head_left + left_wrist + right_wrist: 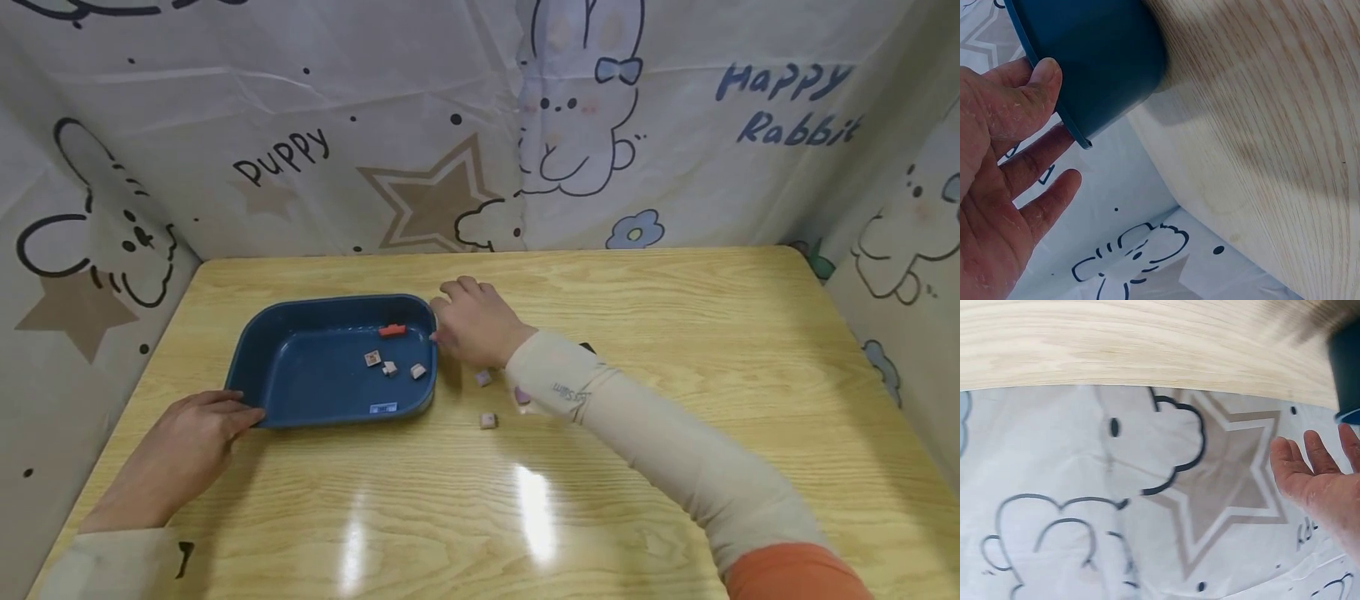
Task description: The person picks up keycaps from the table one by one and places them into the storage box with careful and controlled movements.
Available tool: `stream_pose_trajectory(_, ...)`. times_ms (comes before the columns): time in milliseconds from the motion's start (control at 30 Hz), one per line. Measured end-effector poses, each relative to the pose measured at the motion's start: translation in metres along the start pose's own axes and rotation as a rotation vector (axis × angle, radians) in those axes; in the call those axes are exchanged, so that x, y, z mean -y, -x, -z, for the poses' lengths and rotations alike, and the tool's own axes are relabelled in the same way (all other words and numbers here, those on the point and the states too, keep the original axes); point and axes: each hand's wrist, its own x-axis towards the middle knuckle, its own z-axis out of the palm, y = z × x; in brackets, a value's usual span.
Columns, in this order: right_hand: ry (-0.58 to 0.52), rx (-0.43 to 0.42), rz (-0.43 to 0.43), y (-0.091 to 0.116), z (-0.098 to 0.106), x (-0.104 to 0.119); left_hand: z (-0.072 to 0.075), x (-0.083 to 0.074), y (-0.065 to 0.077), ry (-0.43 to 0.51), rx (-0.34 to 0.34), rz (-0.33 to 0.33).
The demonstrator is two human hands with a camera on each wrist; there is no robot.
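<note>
A dark blue plastic basin [322,423] stands at the left of the wooden table. Inside lie a flat orange piece [392,331], a light blue piece [383,408] and several small whitish pieces [417,372]. My left hand [198,429] pinches the basin's near left rim, the thumb [1046,78] lying against its wall and the lower fingers spread. At the right end my right hand [480,323] holds the rim near the far corner. Its outer fingers [1316,453] show loosely bent beside the basin edge, while thumb and index lie outside the right wrist view.
Right of the basin lie small pale pieces [488,421] and a purple piece [522,395], partly behind the right sleeve [622,408]. A dark object [587,347] peeks out past that sleeve. A printed cloth [420,100] hangs behind the table.
</note>
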Motion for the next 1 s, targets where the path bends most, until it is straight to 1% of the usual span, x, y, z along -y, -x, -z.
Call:
stream_pose_trajectory(100,0.002,-0.017,-0.014,0.010,-0.001,-0.013,0.000,0.000,0.000,0.001,0.002,-0.006)
stream_pose_trajectory(233,0.002,0.016,-0.035,0.026,-0.003,-0.030,-0.001,-0.001,0.000,-0.002,-0.005,-0.014)
stream_pose_trajectory(367,-0.013,0.038,-0.051,0.043,-0.008,-0.044,-0.001,-0.001,0.000,-0.003,0.005,0.003)
stream_pose_trajectory(467,-0.025,0.028,-0.061,0.054,-0.014,-0.051,-0.001,-0.001,0.000,0.003,0.018,0.016)
stream_pose_trajectory(567,-0.037,0.023,-0.071,0.061,-0.022,-0.056,-0.001,-0.001,0.000,0.013,0.015,0.019)
stream_pose_trajectory(733,-0.096,0.035,-0.074,0.073,-0.036,-0.058,-0.002,0.000,0.001,0.011,0.016,0.009)
stream_pose_trajectory(867,-0.117,-0.001,-0.037,0.080,-0.046,-0.058,-0.002,0.000,0.001,0.006,0.027,0.011)
stream_pose_trajectory(1000,-0.104,-0.037,-0.006,0.083,-0.052,-0.058,-0.001,-0.001,0.000,0.005,0.037,0.021)
